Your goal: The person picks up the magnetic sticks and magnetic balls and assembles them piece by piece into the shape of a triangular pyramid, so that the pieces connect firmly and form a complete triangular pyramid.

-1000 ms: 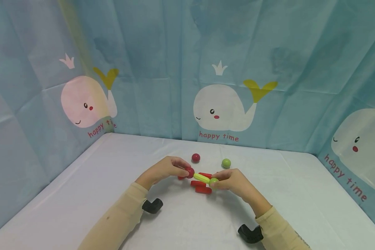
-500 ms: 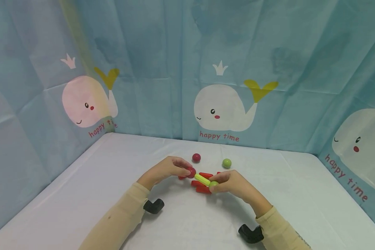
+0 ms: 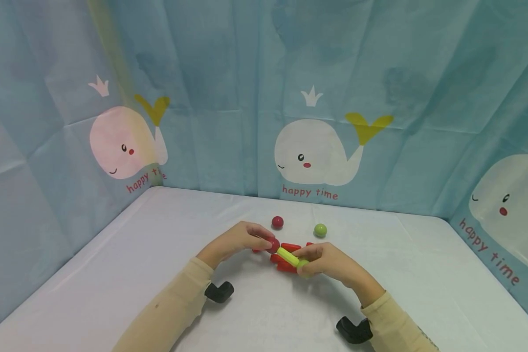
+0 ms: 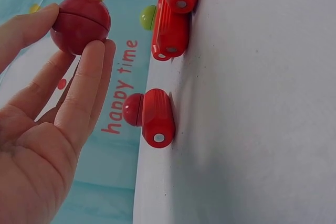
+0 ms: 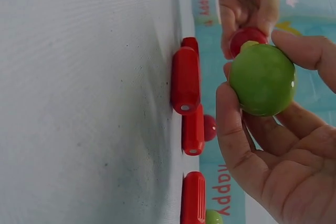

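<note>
My left hand (image 3: pixel 239 241) pinches a red ball (image 4: pixel 81 23) between thumb and fingertips. My right hand (image 3: pixel 336 266) grips a green ball (image 5: pixel 263 80) with thumb and fingers curled round it. A yellow-green ribbed rod (image 3: pixel 287 256) spans the two balls, touching both and slanting down toward the right in the head view; the green ball mostly covers it in the right wrist view. Beneath the hands, several red rods (image 3: pixel 286 267) with silvery round end faces lie on the white table (image 3: pixel 255 318), partly hidden by the hands.
Behind the red rods, a loose red ball (image 3: pixel 277 222) and a loose green ball (image 3: pixel 320 230) sit on the table. Black curved pieces (image 3: pixel 220 292) show beside both sleeves. A blue curtain (image 3: pixel 220 146) with printed whales rises along the table's back and sides.
The yellow-green rod slants more steeply, as its right end with the green ball has dropped a little. Both hands keep their hold. The whole head view has shifted slightly.
</note>
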Available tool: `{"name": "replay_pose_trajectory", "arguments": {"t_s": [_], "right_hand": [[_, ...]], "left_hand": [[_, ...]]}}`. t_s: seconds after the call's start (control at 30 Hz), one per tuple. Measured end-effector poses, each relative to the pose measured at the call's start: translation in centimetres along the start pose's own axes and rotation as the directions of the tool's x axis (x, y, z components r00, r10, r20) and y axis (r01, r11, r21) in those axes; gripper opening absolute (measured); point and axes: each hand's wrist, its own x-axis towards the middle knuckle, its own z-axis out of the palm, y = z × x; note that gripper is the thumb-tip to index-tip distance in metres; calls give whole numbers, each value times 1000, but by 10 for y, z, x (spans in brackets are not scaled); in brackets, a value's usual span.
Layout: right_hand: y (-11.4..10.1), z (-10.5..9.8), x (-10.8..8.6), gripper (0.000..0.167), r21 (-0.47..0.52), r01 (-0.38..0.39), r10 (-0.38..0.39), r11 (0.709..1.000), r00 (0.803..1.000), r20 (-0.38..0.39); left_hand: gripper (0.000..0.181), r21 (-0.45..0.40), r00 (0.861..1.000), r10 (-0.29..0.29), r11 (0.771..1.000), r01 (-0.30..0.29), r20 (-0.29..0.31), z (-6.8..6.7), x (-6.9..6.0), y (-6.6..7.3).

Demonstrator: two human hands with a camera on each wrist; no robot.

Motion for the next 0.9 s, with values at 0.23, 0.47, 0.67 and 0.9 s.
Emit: {"name": "replay_pose_trajectory", "arguments": {"t_s": [0.23,0.47,0.67,0.9], "right_hand": [[-2,1,0,42,-1,-17,17,1000,1000,16],[-1,5,2,33,-11,-54,53,998,997,-59],[2,4,3,31,6,-26,27,1000,998,-48],[3,5,4,27,-1,-30,30,1000,998,-55]], "left_hand": [[31,14,1000,-14,1000,14,-5,3,1,1],[31,8,1000,-16,1000,16,-14,6,-1,3],[31,15,1000,0,1000,0,-1,10,-1,4],[28,24,1000,-2,1000,1,15,13,-3,7]]}}
